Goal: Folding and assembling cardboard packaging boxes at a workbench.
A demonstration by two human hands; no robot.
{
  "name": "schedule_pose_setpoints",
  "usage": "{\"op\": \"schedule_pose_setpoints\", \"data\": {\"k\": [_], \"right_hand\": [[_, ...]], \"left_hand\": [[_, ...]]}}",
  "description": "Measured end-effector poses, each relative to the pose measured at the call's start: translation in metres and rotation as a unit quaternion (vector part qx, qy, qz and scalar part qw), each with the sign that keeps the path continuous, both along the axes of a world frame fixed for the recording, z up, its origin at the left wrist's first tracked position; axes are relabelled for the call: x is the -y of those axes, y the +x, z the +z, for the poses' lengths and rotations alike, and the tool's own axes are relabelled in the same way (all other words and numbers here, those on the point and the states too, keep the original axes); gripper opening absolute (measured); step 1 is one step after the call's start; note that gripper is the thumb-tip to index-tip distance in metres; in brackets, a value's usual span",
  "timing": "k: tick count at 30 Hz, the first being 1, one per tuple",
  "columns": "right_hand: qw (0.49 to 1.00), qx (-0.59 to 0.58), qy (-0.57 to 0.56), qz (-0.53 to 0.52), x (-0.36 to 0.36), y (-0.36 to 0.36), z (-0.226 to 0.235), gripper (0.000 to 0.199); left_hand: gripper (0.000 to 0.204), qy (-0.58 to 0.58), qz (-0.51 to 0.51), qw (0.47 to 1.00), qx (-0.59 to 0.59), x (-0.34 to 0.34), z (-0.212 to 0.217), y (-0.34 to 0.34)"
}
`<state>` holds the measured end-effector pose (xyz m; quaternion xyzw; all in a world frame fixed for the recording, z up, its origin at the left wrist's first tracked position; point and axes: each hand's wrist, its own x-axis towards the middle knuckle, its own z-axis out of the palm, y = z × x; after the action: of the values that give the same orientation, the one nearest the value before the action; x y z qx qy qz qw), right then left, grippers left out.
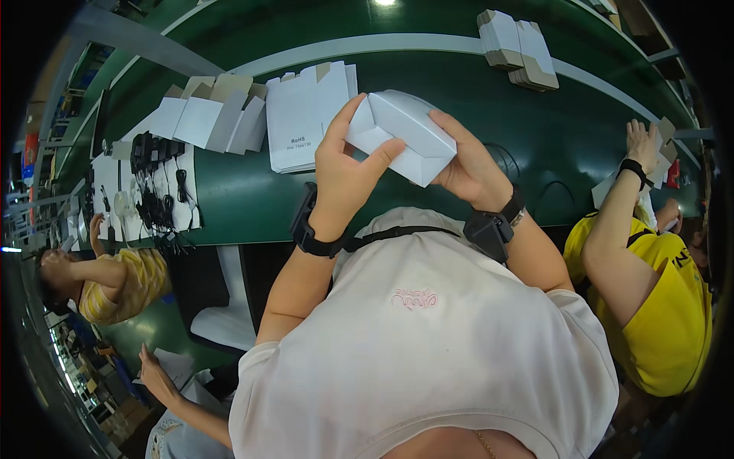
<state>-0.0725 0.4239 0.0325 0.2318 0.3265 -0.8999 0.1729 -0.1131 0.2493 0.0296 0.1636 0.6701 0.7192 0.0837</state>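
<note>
Near the upper middle of the frame, both hands hold a small white carton (401, 134), raised above the green table (252, 199). The left hand (344, 172) grips the carton's left end, thumb pressed along its near face and fingers curled up behind the open flap. The right hand (466, 161) closes on the right end, fingers wrapped over the top edge. The carton is tilted, its long side sloping down toward the right, and one end stands open with the flap bent outward. Each wrist carries a black band with a boxy black unit.

Just left of the carton, in the upper centre, a stack of flat white carton blanks (302, 118) lies on the table; its top sheet shows brown card tabs at the upper edge and a small dark printed label near the lower left corner. Farther left, a fanned row of folded white blanks (206, 115) with brown flaps leans across the table. In the upper right, two bundles of flat white and brown card pieces (520, 46) sit beside a pale strip that runs across the table. At the left of the frame, black cables and adapters (157, 191) lie on white sheets.

At the right edge a person in a yellow shirt (665, 321) reaches up to white card on the table. At the lower left another person in yellow (122, 283) leans over the bench.
</note>
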Motion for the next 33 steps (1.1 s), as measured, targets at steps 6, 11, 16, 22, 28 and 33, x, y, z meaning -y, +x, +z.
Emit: {"op": "schedule_pose_setpoints", "data": {"k": [6, 11, 16, 22, 28, 33], "right_hand": [[1.000, -0.004, -0.008, -0.006, -0.007, -0.003, 0.008, 0.050], [1.000, 0.001, 0.008, -0.005, -0.009, -0.003, 0.006, 0.049], [1.000, 0.011, 0.020, -0.008, -0.014, -0.004, -0.005, 0.051], [0.997, 0.022, 0.046, 0.064, -0.013, -0.002, -0.003, 0.055], [0.995, -0.017, 0.097, 0.015, -0.013, -0.007, 0.000, 0.058], [0.975, -0.113, 0.187, -0.028, -0.014, -0.008, -0.002, 0.071]], "left_hand": [[0.073, -0.034, -0.028, 0.995, -0.090, 0.002, 0.005, -0.007], [0.064, -0.052, -0.006, 0.998, 0.018, 0.008, 0.004, -0.010], [0.056, -0.027, -0.020, 0.999, -0.009, 0.012, -0.006, -0.011], [0.049, -0.185, 0.044, 0.971, -0.141, 0.009, -0.009, -0.003], [0.049, -0.101, 0.034, 0.981, -0.165, 0.013, -0.016, -0.006], [0.063, -0.001, 0.026, 1.000, 0.017, 0.013, -0.020, -0.007]]}}
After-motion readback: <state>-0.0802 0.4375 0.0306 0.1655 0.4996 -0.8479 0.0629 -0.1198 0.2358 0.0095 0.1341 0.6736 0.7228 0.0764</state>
